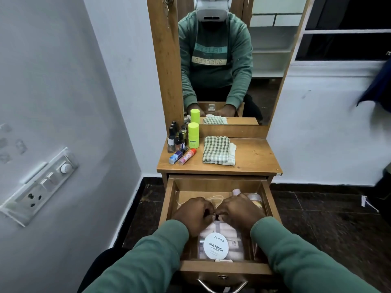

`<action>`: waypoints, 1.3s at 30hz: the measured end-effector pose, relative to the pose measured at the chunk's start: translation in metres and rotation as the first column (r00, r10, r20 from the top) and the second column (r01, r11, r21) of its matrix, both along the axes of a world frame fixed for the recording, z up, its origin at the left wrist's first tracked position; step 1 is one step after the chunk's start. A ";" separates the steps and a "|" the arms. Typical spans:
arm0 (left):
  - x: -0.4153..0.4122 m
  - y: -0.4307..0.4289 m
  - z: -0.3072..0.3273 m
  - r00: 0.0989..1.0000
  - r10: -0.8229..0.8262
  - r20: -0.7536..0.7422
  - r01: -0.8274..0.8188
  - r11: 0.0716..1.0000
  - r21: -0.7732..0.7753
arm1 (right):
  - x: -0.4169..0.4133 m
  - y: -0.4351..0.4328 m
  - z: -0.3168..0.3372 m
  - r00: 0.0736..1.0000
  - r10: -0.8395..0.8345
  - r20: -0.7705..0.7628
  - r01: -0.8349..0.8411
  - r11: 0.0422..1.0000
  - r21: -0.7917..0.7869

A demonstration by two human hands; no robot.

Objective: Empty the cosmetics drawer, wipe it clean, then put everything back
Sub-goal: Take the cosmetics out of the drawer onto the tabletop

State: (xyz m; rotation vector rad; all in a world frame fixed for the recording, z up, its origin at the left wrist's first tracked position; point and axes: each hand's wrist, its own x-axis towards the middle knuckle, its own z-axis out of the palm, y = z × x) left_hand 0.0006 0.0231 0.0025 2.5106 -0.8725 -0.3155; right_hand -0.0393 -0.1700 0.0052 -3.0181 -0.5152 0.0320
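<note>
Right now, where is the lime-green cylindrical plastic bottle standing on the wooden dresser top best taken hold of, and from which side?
Probably wrap the lime-green cylindrical bottle round its straight body, coming from the front-right. It stands upright; small nail polish bottles crowd its left, the mirror frame sits behind, while the side toward the folded checked cloth is free.

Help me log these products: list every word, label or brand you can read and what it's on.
"zudio": round white lid in the drawer.
"NAIL POLISH": same lid; the line beneath is too small.
"BELIEVE", "SUCCEED": sweatshirt in the mirror, reversed.
Green stick label and the lying tubes print: too blurred to read.
</note>
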 end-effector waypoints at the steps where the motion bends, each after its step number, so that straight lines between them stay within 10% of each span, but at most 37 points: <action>1: 0.000 -0.001 0.000 1.000 0.010 -0.002 -0.010 1.000 -0.006 | 0.001 0.000 0.000 1.000 0.002 0.001 -0.002 1.000 -0.014; 15: -0.004 -0.003 0.011 0.992 0.096 0.080 -0.085 0.988 -0.129 | -0.005 0.006 0.008 0.986 -0.039 0.163 0.045 0.999 -0.030; 22: -0.003 0.006 0.042 0.817 0.333 0.471 -0.088 0.879 -0.469 | 0.010 0.016 0.048 0.769 -0.025 0.638 -0.057 0.992 0.109; 27: 0.001 0.009 0.038 0.767 0.503 0.398 -0.156 0.748 -0.645 | 0.051 0.024 0.075 0.703 0.140 0.698 -0.146 0.988 -0.051; 39: 0.011 0.006 0.029 0.782 0.470 0.409 -0.348 0.874 -0.339 | 0.111 0.030 0.081 0.739 0.229 0.633 -0.186 0.973 -0.135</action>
